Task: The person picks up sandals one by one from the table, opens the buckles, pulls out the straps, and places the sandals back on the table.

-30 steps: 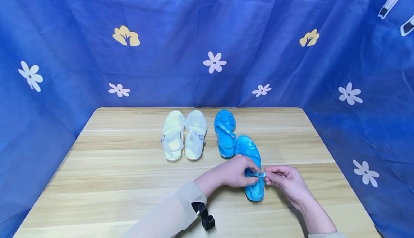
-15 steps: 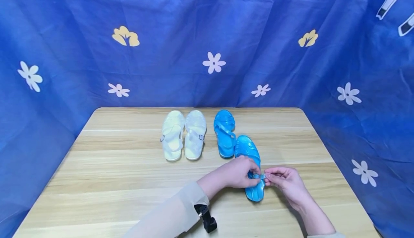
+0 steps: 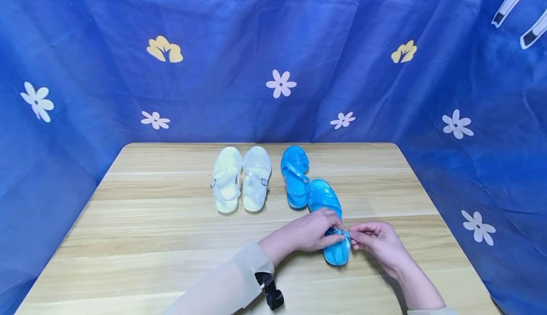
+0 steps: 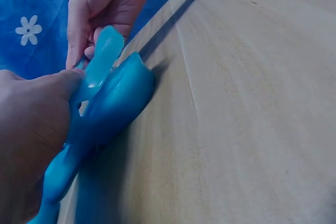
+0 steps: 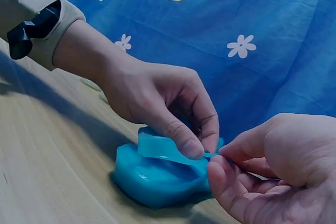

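A shiny blue jelly sandal (image 3: 325,195) lies toe away from me on the table, its heel toward the near edge. My left hand (image 3: 311,232) reaches over its middle and pinches the ankle strap beside a small buckle (image 3: 339,232). From the right, my right hand (image 3: 381,244) pinches the strap's end between thumb and forefinger, just off the sandal's side. In the right wrist view both sets of fingertips nearly meet at the strap, above the blue heel (image 5: 144,179). The left wrist view shows the heel strap (image 4: 107,51) standing up; the left fingertips are hidden there.
A second blue sandal (image 3: 295,177) lies just behind and left, touching or nearly touching the first. Two whitish clear sandals (image 3: 227,177) stand side by side farther left. The wooden table (image 3: 149,239) ends at a blue patterned curtain (image 3: 213,68).
Both hands stay at the strap with only small finger movements. The heel strap has risen into view, and the buckle now shows more plainly between the left fingers. The head view has shifted slightly.
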